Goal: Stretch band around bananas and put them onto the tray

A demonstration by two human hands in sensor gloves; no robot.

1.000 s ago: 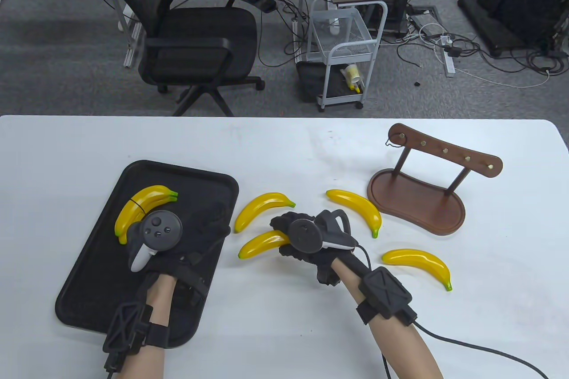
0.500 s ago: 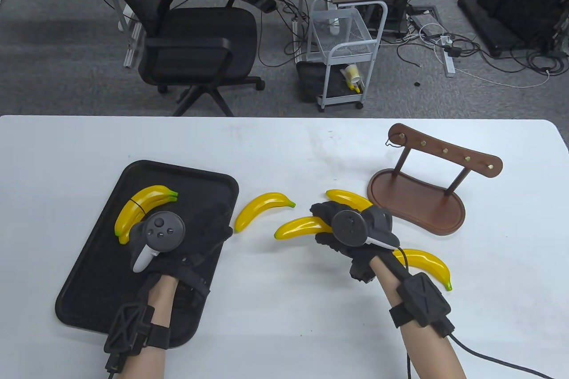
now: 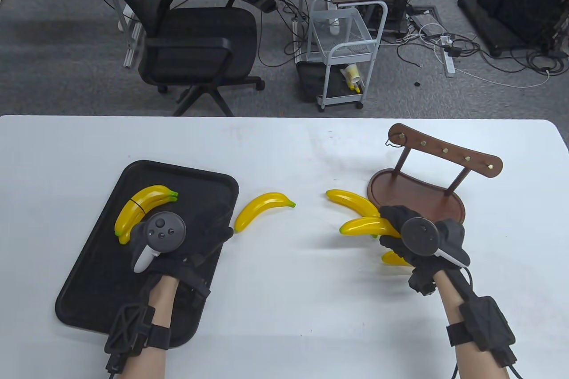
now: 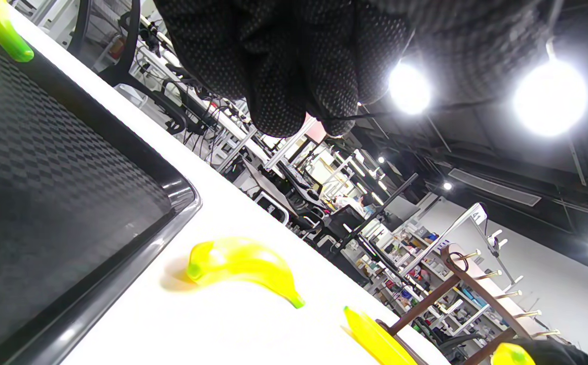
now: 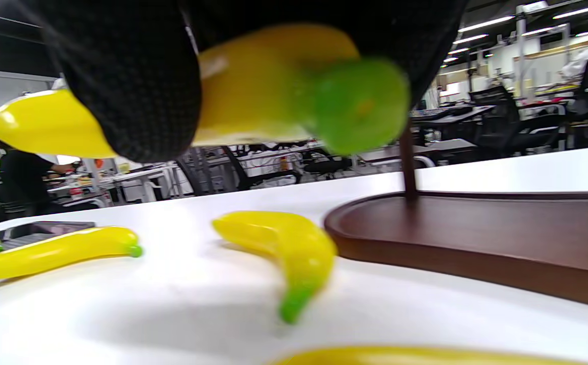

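My right hand (image 3: pixel 393 225) grips a yellow banana (image 3: pixel 362 225) by its stem end and holds it above the table, in front of the wooden stand (image 3: pixel 418 205). In the right wrist view the gloved fingers (image 5: pixel 132 76) wrap that banana (image 5: pixel 273 86). A second banana (image 3: pixel 353 201) lies by the stand's base, a third (image 3: pixel 393 259) shows partly under my right hand, and another (image 3: pixel 264 208) lies beside the black tray (image 3: pixel 111 272). Two bananas bound by a dark band (image 3: pixel 142 208) lie on the tray. My left hand (image 3: pixel 213 228) rests over the tray, fingers loosely curled, holding nothing I can see.
The stand's crossbar carries several brass pegs, and a thin dark band (image 3: pixel 391 142) hangs at its left end. Beyond the table's far edge stand an office chair (image 3: pixel 195 41) and a small white cart (image 3: pixel 344 41). A person sits far off in the right wrist view.
My right hand has carried its banana to the right, from the table's middle to in front of the stand, now covering most of the near right banana. The left hand has stayed put.
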